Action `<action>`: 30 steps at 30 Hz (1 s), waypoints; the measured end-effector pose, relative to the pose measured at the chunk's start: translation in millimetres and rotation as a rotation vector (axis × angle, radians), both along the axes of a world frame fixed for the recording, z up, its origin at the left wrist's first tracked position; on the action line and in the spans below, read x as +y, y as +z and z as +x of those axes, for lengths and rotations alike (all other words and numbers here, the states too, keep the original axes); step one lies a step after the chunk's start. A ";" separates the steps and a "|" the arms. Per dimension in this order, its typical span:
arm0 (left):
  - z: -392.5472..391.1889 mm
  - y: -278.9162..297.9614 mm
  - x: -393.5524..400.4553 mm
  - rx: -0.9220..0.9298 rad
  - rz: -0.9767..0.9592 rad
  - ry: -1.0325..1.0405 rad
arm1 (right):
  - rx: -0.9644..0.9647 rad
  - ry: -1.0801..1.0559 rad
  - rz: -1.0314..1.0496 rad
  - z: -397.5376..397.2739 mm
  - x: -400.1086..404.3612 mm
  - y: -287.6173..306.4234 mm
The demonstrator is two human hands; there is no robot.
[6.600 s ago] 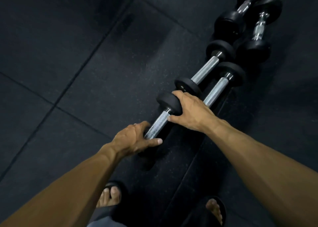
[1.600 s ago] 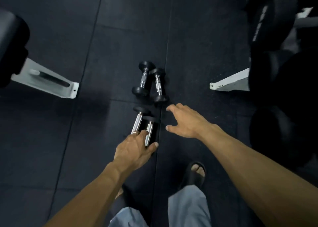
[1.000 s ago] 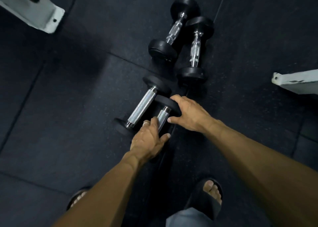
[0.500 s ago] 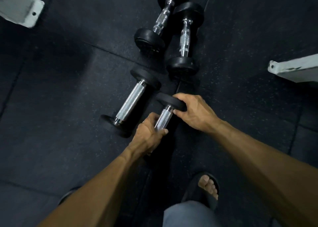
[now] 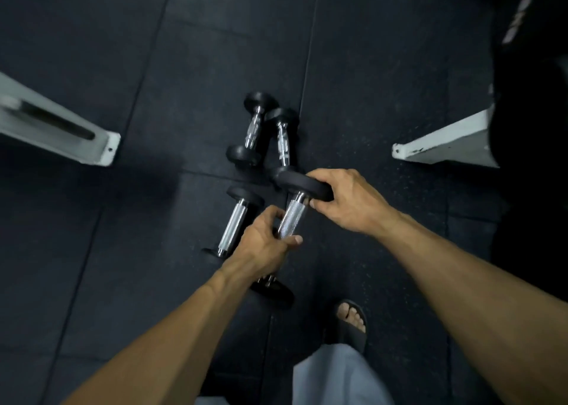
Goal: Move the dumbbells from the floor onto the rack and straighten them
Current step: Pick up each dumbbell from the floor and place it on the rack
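a person's left hand (image 5: 261,238) wraps the knurled handle of a dumbbell (image 5: 292,220) held above the floor (image 5: 92,251), right hand (image 5: 347,202) clamping its far plate; three more dumbbells (image 5: 236,220) lie beside, between two white rack feet (image 5: 442,146).

- No text, number or brand can be read anywhere
- The pale marks on the dark object (image 5: 519,8) at the upper right are too blurred to make out
- The dumbbell heads show no legible weight markings
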State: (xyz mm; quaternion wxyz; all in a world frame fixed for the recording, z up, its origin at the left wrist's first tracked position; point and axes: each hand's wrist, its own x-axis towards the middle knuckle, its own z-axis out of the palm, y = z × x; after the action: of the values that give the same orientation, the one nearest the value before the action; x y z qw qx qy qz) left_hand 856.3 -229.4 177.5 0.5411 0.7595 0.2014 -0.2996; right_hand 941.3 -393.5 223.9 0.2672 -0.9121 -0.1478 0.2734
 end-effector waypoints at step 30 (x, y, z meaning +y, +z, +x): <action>119.8 470.3 -334.3 -0.454 -0.055 -0.657 | -0.341 -0.445 -0.110 8.1 -359.4 487.4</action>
State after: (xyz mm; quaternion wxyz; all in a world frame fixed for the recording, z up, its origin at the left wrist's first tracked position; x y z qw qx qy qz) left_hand 976.1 -563.6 647.8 0.4672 0.8158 -0.1849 -0.2864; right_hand 949.4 -752.9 711.4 0.2423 -0.9680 0.0282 0.0584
